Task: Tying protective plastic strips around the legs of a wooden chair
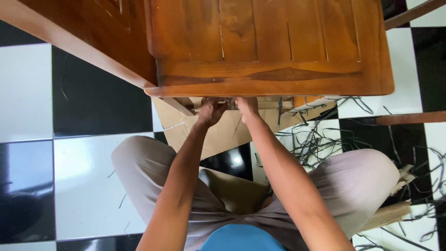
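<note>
You sit on the checkered floor (93, 186) with both arms stretched forward. Your left hand (211, 111) and right hand (246, 108) are close together just under the near edge of the wooden furniture (269, 46), on a small wooden piece (230, 104) above the brown cardboard (223, 132). I cannot tell if your fingers are closed on it, because the edge hides them. The heavy top hangs over your hands, so a slip could pinch them. The loose black strips (320, 139) on the right could catch too.

Fingertips of both hands (228, 110) hidden under the wooden table (269, 79) edge
</note>
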